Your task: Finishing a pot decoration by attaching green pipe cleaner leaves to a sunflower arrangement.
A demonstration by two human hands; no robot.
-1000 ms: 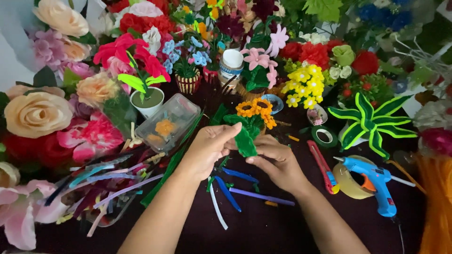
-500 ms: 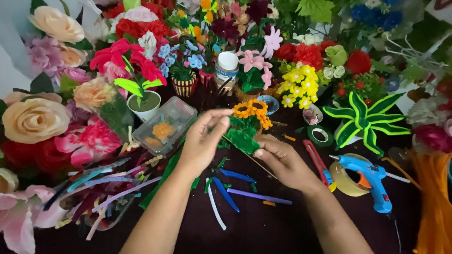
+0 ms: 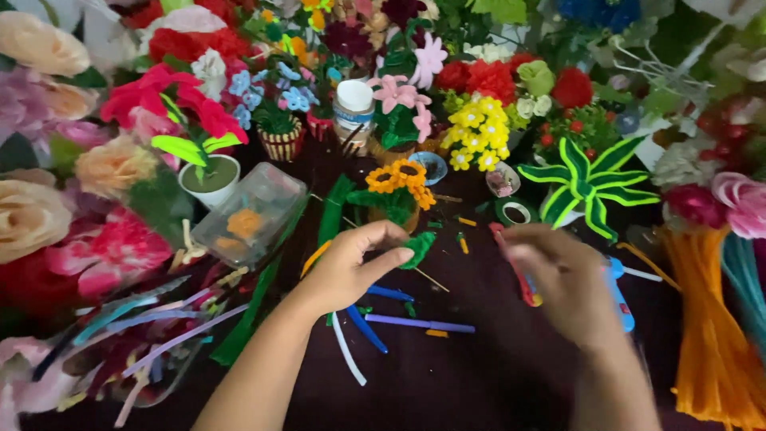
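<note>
Likely a craft worktable, handmade flowers (image 3: 475, 128) crowding it, pipe cleaners (image 3: 718, 327), glue gun (image 3: 621, 291), tape roll (image 3: 515, 211)

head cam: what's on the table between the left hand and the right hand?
Head view: between the left hand, pinching a green leaf piece, and the blurred right hand lies dark table with a thin stick and small orange-green scraps.

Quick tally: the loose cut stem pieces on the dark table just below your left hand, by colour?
Blue pieces: 2
Purple piece: 1
White piece: 1
Total: 4
The left hand holds a green leaf above them.
</note>
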